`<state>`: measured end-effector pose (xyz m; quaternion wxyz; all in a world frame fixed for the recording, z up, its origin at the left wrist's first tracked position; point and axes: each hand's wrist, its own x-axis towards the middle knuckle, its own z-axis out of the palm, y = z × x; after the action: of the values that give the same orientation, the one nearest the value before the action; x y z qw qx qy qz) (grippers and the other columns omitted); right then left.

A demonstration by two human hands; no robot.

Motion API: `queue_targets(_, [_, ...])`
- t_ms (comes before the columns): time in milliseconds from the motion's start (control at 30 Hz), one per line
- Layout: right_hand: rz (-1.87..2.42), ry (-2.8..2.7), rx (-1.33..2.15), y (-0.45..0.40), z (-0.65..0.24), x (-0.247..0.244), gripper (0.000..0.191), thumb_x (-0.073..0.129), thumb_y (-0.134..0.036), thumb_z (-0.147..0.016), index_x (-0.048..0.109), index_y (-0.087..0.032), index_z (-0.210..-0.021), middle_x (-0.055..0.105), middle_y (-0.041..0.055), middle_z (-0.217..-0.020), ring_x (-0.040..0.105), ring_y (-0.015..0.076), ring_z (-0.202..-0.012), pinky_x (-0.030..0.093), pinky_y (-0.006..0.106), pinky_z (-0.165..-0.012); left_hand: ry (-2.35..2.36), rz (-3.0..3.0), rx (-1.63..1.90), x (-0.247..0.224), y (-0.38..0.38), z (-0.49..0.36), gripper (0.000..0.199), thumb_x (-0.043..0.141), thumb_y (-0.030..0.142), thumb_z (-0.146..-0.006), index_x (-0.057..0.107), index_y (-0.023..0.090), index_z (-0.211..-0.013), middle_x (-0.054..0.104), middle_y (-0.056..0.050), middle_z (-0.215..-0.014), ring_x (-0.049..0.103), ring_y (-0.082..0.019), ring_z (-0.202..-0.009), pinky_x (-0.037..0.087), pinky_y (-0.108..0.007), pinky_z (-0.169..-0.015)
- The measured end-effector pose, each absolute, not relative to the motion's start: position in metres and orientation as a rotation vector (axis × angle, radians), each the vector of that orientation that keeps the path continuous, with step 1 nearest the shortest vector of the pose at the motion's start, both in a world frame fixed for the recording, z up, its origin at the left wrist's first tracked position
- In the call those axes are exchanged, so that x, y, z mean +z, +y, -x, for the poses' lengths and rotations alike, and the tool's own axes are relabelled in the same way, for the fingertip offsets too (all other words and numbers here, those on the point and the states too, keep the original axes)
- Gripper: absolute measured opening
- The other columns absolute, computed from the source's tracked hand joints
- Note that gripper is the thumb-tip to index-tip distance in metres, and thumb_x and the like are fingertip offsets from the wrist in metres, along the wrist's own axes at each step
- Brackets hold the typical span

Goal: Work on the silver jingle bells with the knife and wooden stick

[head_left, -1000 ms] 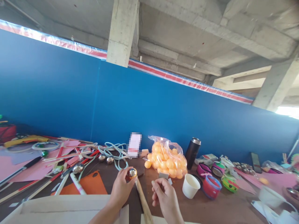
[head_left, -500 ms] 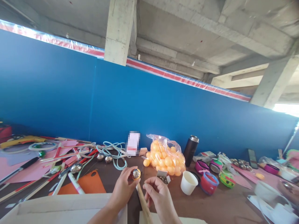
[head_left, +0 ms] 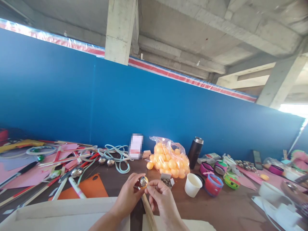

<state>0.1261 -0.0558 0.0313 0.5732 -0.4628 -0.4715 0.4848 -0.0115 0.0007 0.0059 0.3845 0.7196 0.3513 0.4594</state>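
Observation:
Between the thumb and fingers of my left hand (head_left: 128, 196) is a shiny silver bell (head_left: 143, 182), round, with an orange-yellow edge showing around it. My right hand (head_left: 163, 197) is closed in a pinch at the right side of that edge; whatever its fingertips hold is too small or hidden to make out. Below both hands a pale wooden stick (head_left: 149, 214) slants toward the front of the table. Behind the right hand sits a small open box (head_left: 166, 182) of tiny dark pieces. A clear bag of orange balls (head_left: 169, 160) stands farther back.
To the right are a white cup (head_left: 193, 185), a red and blue tub (head_left: 213, 185) and a black bottle (head_left: 195, 152). Leftward lie light-blue cord (head_left: 113, 154), an orange sheet (head_left: 92, 189), pens and sticks. A blue partition (head_left: 154, 102) rises behind. Part of another person's arm (head_left: 295, 194) shows far right.
My right hand has come up and left, so its fingertips now meet the edge around the bell. The left hand still holds the bell, turned slightly. The whole view has shifted a little.

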Motion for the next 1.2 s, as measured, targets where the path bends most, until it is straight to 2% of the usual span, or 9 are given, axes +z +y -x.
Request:
queue_targets(300, [1.11,-1.126,1.122,-0.051,-0.133,0.018,0.032,0.063,-0.046,-0.075,0.058,-0.014,-0.076,0.051,-0.0068,-0.046,0.037,0.0018,-0.032,0.025,0.013,-0.034,0.876,-1.895,1.156,0.01,-0.003,0.011,0.033,0.055,0.028,-0.075,0.057,0.022,-0.107,0.056,-0.005,-0.096,0.056,-0.013,-0.076,0.048,-0.025,-0.07])
queue_targets(567, [1.133,-1.123,1.087,-0.047,-0.134,0.012,0.033,0.064,-0.047,-0.073,0.059,-0.015,-0.08,0.05,-0.008,-0.046,0.038,0.0031,-0.034,0.03,0.014,-0.034,0.876,-1.91,1.147,0.011,-0.003,0.01,0.032,0.057,0.029,-0.074,0.058,0.022,-0.105,0.057,-0.005,-0.096,0.056,-0.013,-0.075,0.048,-0.025,-0.071])
queue_targets(833, [1.144,-1.118,1.07,-0.047,-0.136,0.01,0.031,0.063,-0.045,-0.075,0.059,-0.014,-0.08,0.054,-0.0057,-0.052,0.038,0.0024,-0.035,0.03,0.013,-0.034,0.877,-1.912,1.168,0.01,-0.003,0.01,0.034,0.058,0.031,-0.073,0.058,0.022,-0.106,0.057,-0.005,-0.095,0.056,-0.013,-0.075,0.048,-0.025,-0.071])
queue_targets(1200, [1.16,-1.049,1.173,-0.053,-0.136,0.019,0.036,0.066,-0.05,-0.069,0.06,-0.015,-0.076,0.049,-0.0069,-0.05,0.034,0.0019,-0.036,0.026,0.014,-0.036,0.885,-1.913,1.166,0.011,-0.002,0.01,0.036,0.06,0.036,-0.072,0.06,0.023,-0.105,0.058,-0.004,-0.092,0.056,-0.014,-0.075,0.048,-0.026,-0.071])
